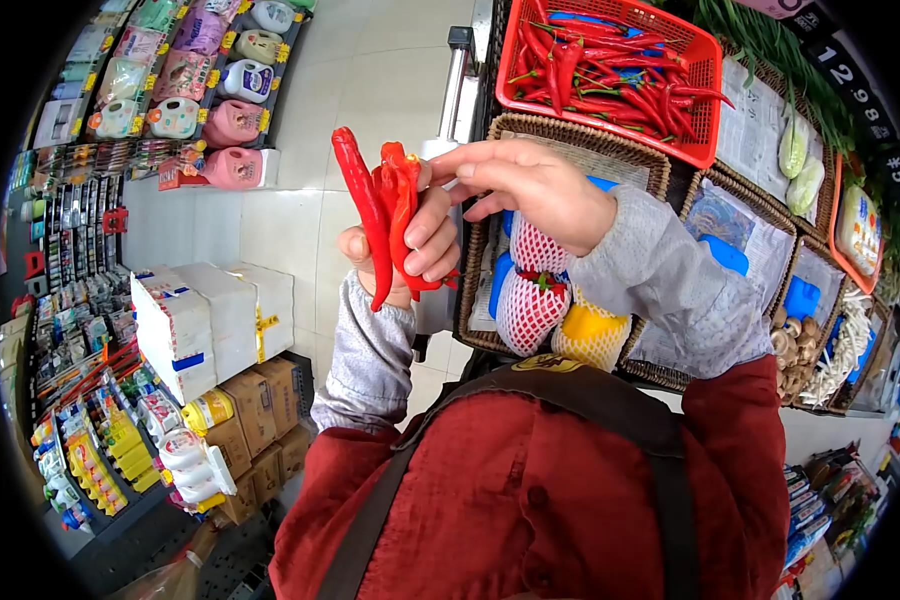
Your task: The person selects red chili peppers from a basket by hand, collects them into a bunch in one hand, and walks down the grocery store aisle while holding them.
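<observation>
Several red chili peppers (362,205) are gripped in my left hand (431,240), held up left of the baskets. Its fingers wrap round them, and one long pepper points up and to the left. My right hand (535,185) reaches over from the right, its fingertips at the left hand's fingers; the fingers are apart and no item shows in them. A red plastic basket (610,122) with many red chilies (620,85) stands at the top. Below my right hand lie net-wrapped red peppers (533,312) and a yellow one (591,329) in a wicker basket (477,270).
White boxes (215,320) and brown cartons (251,404) are stacked at the left. Shelves of bottles (247,81) stand at the upper left. More wicker baskets, with mushrooms (794,343) and pale green vegetables (794,146), are at the right.
</observation>
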A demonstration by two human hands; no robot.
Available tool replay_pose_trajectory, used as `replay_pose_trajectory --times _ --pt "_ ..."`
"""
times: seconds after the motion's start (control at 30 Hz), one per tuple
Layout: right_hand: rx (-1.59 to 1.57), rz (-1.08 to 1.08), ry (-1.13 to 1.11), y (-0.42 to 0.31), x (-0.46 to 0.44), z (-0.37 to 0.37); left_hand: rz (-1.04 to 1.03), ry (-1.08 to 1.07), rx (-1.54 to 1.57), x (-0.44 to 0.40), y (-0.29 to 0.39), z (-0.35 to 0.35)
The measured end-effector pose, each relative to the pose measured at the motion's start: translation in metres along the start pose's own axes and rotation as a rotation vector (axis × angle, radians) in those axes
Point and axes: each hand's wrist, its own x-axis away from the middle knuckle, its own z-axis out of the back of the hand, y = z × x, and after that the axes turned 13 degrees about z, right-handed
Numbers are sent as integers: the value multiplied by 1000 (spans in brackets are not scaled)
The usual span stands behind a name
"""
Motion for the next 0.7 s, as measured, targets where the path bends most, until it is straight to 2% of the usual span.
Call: replay_pose_trajectory --times 0.27,0.33,0.37,0.4,0.47,0.53,0.6,0.67,0.7 --pt "66 88 1 -2 5 -9 -32 150 -41 9 -2 7" --pt "82 151 -13 0 4 -8 -33 177 -68 13 3 9" --pt "110 282 50 5 0 -6 -56 211 -83 13 6 8" --pt "119 276 49 8 -2 3 -79 245 -98 15 9 7" --pt "376 289 53 11 -6 34 -157 266 -110 17 16 4" --pt "897 249 113 12 -10 81 -257 300 -69 19 24 1" --pt "1371 -18 232 -5 -5 105 -340 330 -44 20 32 6" --pt "1643 32 301 10 -2 142 -421 362 -21 18 38 10" --pt "1648 32 294 15 -2 152 -470 392 -7 15 39 12"
